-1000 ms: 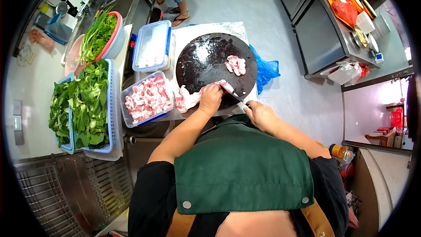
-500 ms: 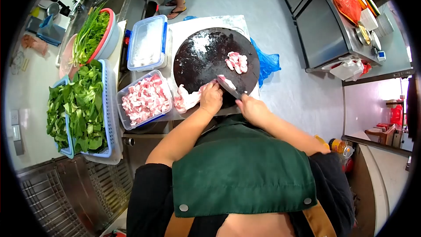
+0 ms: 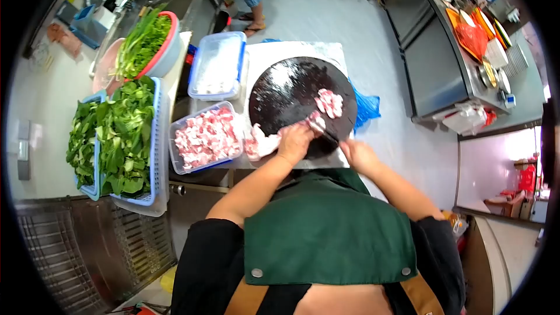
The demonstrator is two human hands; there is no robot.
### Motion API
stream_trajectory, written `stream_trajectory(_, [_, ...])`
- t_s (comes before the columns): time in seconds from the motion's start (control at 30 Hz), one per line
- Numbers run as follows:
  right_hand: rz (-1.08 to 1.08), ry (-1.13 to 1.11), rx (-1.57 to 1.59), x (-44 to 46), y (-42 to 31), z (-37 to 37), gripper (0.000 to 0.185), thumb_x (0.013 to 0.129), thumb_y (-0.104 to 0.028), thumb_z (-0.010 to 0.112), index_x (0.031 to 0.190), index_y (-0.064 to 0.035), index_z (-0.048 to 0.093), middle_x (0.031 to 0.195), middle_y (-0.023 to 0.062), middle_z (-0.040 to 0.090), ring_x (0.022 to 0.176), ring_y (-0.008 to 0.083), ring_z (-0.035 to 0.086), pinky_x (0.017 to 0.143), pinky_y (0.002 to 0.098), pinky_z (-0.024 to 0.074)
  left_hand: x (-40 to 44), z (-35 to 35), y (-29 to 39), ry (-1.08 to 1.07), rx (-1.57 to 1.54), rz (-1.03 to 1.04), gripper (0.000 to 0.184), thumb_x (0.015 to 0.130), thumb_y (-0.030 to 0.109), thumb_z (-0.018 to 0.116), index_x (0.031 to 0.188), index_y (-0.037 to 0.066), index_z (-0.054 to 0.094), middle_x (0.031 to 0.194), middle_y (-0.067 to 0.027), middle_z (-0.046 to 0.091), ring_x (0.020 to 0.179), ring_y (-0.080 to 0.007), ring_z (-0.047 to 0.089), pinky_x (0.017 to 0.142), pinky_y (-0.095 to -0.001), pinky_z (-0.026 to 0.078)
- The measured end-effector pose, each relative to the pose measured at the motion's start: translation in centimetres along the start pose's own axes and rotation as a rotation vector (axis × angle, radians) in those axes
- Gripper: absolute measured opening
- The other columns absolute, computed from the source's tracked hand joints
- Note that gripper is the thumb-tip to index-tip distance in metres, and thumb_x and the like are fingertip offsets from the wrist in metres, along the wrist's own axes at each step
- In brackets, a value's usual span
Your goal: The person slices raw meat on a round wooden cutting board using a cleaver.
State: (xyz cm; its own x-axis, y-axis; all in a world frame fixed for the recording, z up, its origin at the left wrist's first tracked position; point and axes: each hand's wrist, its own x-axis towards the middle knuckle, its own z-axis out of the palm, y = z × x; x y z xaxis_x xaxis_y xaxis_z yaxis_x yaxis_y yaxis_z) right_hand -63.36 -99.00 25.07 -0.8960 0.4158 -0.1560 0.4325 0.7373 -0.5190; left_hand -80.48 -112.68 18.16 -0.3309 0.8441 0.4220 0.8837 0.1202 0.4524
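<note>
A round dark chopping board (image 3: 280, 90) lies on a white-topped table in front of me. My left hand (image 3: 296, 141) is closed over a strip of raw pink-and-white meat (image 3: 261, 142) along the board's near edge. The strip's cut end shows just past my fingertips. My right hand (image 3: 359, 154) grips a knife (image 3: 330, 136) at the near right edge; its blade appears narrow and dark, close to the meat's end. Farther up the board sits a small heap of cut meat pieces (image 3: 329, 103), apart from both hands.
Left of the board stands a clear container (image 3: 237, 125) full of cut meat, with a lidded container (image 3: 219, 61) behind it. Leafy greens (image 3: 128, 134) fill blue baskets farther left, near a basin (image 3: 171, 44) of green onions. Another person's legs (image 3: 252, 0) are at the back.
The whole view has shifted, so the scene appears farther right and lower. Relative to the board, the knife blade has moved toward the near right and now shows less of its flat side.
</note>
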Motion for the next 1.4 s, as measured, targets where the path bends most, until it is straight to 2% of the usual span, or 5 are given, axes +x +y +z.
stream_trajectory(0.33, [-0.037, 0.031, -0.041, 7.7, -3.9, 3.1, 0.039, 0.091, -0.035, 0.041, 0.085, 0.0007, 0.056, 0.078, 0.0241, 0.062, 0.073, 0.0410, 0.060, 0.066, 0.0481, 0.0474, -0.7, 0.2, -0.2, -0.042, 0.057, -0.030, 0.014, 0.073, 0.012, 0.056, 0.083, 0.015, 0.065, 0.088, -0.0004, 0.058, 0.089, -0.0218, 0.054, 0.077, -0.0375, 0.042])
stream_trajectory(0.67, [0.176, 0.059, 0.017, -0.2, -0.8, -0.7, 0.034, 0.091, -0.032, 0.043, 0.083, -0.0005, 0.054, 0.076, 0.0254, 0.060, 0.073, 0.0435, 0.058, 0.065, 0.0504, 0.0448, -0.8, -0.4, 0.0, 0.104, -0.042, 0.045, 0.017, 0.076, 0.010, 0.053, 0.089, 0.012, 0.064, 0.089, -0.0039, 0.059, 0.086, -0.0220, 0.058, 0.075, -0.0360, 0.043])
stream_trajectory(0.97, [-0.031, -0.011, -0.134, -1.6, -3.3, 0.6, 0.034, 0.090, -0.033, 0.046, 0.081, -0.0011, 0.053, 0.069, 0.0216, 0.061, 0.064, 0.0378, 0.061, 0.058, 0.0448, 0.0491, -1.2, 0.5, -0.7, 0.022, 0.056, 0.002, 0.010, 0.068, 0.009, 0.052, 0.067, 0.005, 0.061, 0.086, -0.0080, 0.058, 0.087, -0.0258, 0.055, 0.074, -0.0377, 0.043])
stream_trajectory(1.23, [-0.116, 0.089, -0.029, 6.5, -4.1, 4.1, 0.037, 0.089, -0.036, 0.044, 0.086, -0.0013, 0.056, 0.075, 0.0205, 0.063, 0.069, 0.0368, 0.062, 0.062, 0.0438, 0.0504, -1.2, 0.9, -1.4, -0.172, 0.169, -0.030, 0.014, 0.070, 0.008, 0.053, 0.077, 0.008, 0.065, 0.085, -0.0065, 0.060, 0.086, -0.0265, 0.056, 0.078, -0.0376, 0.044])
stream_trajectory(1.4, [-0.361, 0.147, -0.067, 11.2, 0.9, 1.9, 0.024, 0.088, -0.023, 0.044, 0.087, -0.0006, 0.054, 0.077, 0.0204, 0.060, 0.073, 0.0373, 0.060, 0.062, 0.0444, 0.0475, -1.0, 0.0, -1.1, 0.021, -0.054, 0.058, 0.016, 0.072, 0.005, 0.056, 0.085, 0.009, 0.064, 0.092, -0.0044, 0.063, 0.089, -0.0245, 0.059, 0.077, -0.0364, 0.046])
